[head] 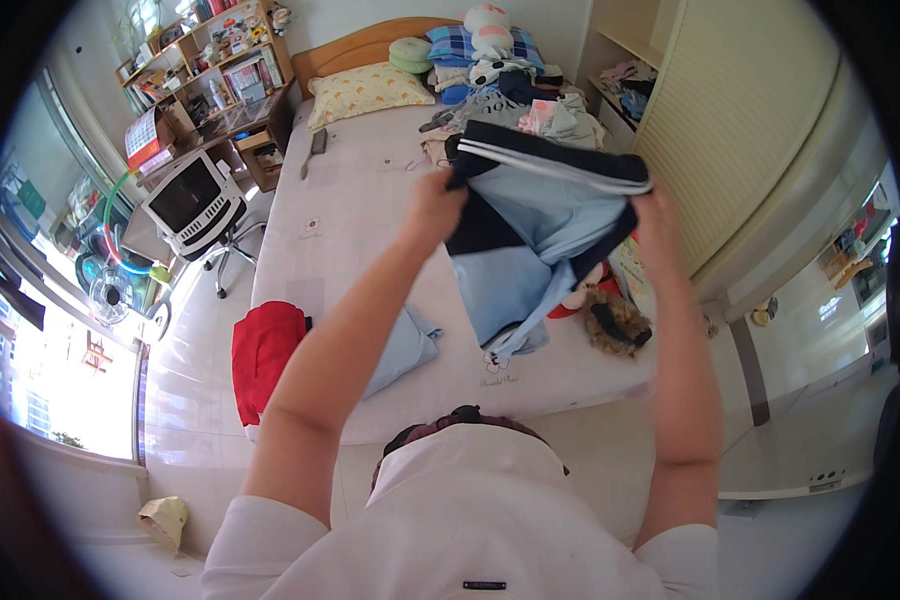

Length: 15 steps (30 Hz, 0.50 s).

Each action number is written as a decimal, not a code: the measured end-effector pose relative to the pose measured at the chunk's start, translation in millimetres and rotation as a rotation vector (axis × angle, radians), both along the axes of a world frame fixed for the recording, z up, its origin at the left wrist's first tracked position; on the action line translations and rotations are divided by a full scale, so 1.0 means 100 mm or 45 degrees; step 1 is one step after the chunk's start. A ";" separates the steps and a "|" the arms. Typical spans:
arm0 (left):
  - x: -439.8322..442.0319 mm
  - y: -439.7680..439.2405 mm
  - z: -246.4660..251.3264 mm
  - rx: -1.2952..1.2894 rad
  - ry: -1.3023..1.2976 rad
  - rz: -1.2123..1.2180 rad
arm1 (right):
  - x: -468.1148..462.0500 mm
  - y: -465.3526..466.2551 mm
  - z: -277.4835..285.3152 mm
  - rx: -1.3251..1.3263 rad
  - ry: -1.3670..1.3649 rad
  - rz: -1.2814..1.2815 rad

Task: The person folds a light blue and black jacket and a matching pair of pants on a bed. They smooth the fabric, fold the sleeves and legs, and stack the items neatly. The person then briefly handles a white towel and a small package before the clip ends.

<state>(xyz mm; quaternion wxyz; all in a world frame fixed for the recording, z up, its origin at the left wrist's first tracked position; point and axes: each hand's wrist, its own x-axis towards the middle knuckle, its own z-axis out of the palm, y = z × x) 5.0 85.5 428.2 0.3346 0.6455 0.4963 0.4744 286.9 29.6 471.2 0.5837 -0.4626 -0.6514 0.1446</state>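
Note:
Both of my hands hold up a light blue and black garment (506,289) over the bed. Its black upper edge with white stripes stretches between them, and the blue part hangs down in folds. My left hand (429,214) grips one corner of that edge. At the other end, my right hand (654,217) has hold of the opposite corner. Below my left forearm lies a light blue folded cloth (401,352), partly hidden by the arm. A folded red garment (266,360) rests at the bed's near left corner.
Piled clothes (487,109) cover the bed's far right. A brush (314,154) lies left, below a yellow patterned pillow (371,94). Brown fur trim (619,322) sits near my right forearm. Left of the bed stand a swivel chair (195,199) and a fan (112,295); a wardrobe (742,112) is at right.

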 end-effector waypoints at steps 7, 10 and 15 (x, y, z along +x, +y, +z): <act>-0.41 0.15 0.65 0.446 0.023 0.091 | 0.21 0.11 0.45 0.074 -0.291 -0.004; -0.53 0.04 0.99 0.548 0.218 0.251 | 0.19 -0.05 0.72 -0.026 -0.404 0.158; -0.83 -0.14 1.10 0.947 0.852 0.131 | 0.62 -0.07 0.81 -0.077 -1.037 -0.203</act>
